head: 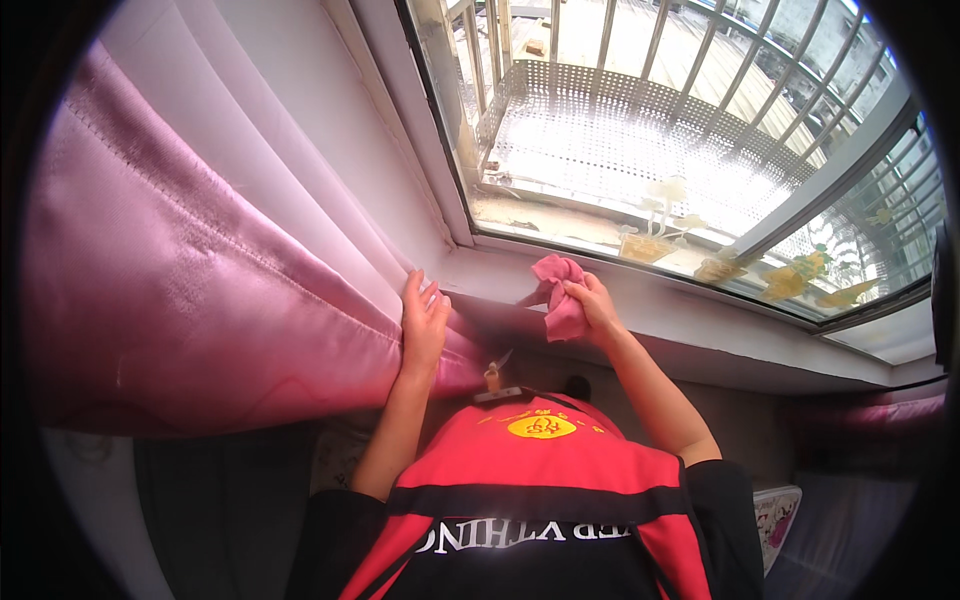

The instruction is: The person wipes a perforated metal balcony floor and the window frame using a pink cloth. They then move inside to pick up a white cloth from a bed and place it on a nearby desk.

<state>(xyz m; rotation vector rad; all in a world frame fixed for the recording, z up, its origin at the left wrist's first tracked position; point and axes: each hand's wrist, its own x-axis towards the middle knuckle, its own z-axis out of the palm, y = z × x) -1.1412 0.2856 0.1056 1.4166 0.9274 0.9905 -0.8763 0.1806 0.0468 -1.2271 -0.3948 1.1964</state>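
Note:
With fingers extended, my left hand (425, 324) rests against the edge of a shiny pink curtain (225, 300) and the sheer white curtain (315, 217) beside it. Whether its fingers grip the fabric I cannot tell. In my right hand (596, 307) is a crumpled pink cloth (561, 296), held above the white window sill (675, 304). Just beyond the cloth is the lower frame of a glass window (645, 135). Yellowish flower-pot stickers (646, 244) show along the bottom of the glass.
Outside the glass are metal bars (604, 37) and a perforated metal tray (570, 135). A red and black apron (525, 450) covers my front. Below the sill stands a small orange-capped object (492, 377). More pink curtain (885, 411) hangs at the right, above a patterned board edge (777, 521).

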